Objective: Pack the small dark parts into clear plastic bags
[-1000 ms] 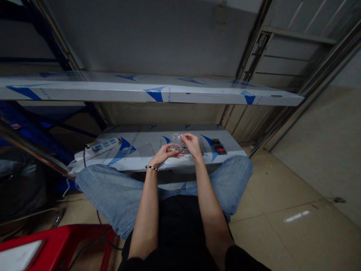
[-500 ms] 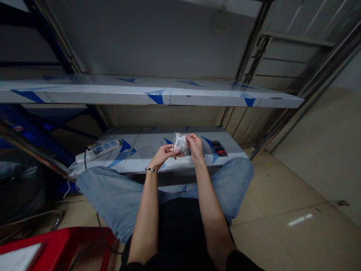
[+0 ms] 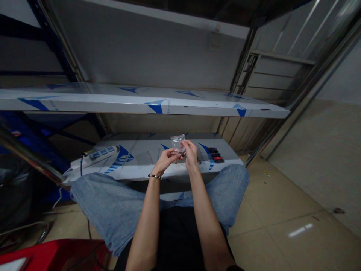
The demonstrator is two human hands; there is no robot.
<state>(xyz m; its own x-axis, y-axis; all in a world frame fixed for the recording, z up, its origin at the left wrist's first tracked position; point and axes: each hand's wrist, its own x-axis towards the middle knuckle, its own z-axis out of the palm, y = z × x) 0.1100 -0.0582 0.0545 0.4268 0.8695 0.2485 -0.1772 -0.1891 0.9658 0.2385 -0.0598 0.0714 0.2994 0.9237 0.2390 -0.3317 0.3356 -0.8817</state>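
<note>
Over the lower shelf, a small clear plastic bag [image 3: 177, 141] is held up between my two hands. My left hand [image 3: 166, 160], with a beaded bracelet at its wrist, pinches the bag's lower edge. From the other side, my right hand [image 3: 191, 153] is closed on the bag, thumb and fingers pressed together. Something small and dark shows near the fingertips at the bag's lower end; its kind cannot be made out. The fingers partly cover the bag.
The lower shelf [image 3: 146, 165] has a white power strip [image 3: 97, 154] at its left and a blurred dark and red item [image 3: 216, 155] at its right. An upper shelf [image 3: 113, 103] crosses above my hands. A red stool [image 3: 56, 254] stands at lower left.
The bag's upper part now looks flatter and emptier, and my fingers have come together lower on it. The whole view has shifted slightly.
</note>
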